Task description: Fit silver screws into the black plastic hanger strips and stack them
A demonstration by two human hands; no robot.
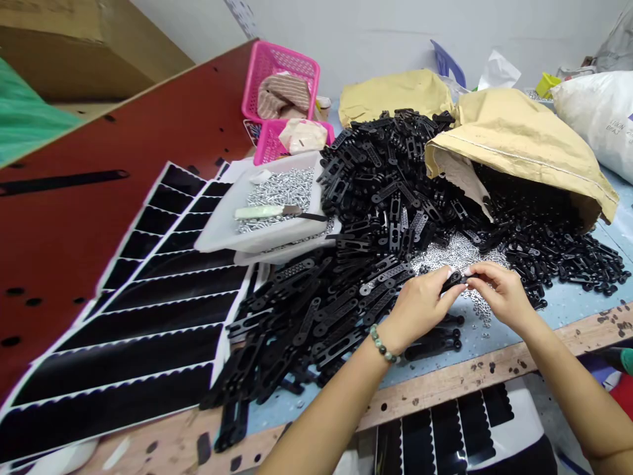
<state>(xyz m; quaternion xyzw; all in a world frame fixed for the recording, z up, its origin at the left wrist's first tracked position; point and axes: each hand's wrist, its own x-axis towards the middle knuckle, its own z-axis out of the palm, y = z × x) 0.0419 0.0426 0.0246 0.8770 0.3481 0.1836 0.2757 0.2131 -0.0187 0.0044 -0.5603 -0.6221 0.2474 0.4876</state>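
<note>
My left hand (419,305), with a beaded bracelet (384,344) at its wrist, pinches a small black plastic part (453,280). At the other end of that part, my right hand (499,290) has its thumb and forefinger pressed together; whatever tiny thing lies between them is hidden. Just beyond the fingers spreads a heap of small silver nuts (457,254). Long black slotted plastic pieces (341,310) lie piled beside my left hand. Smaller black parts (558,254) are heaped beyond my right hand.
A white tub (217,227) holds silver screws and a knife with a pale handle (262,212). Behind are pink baskets (281,56) and an opened paper sack (524,132). Sheets of black strips (148,330) lie left, against a red board (163,132). The table's wooden edge (445,376) runs in front.
</note>
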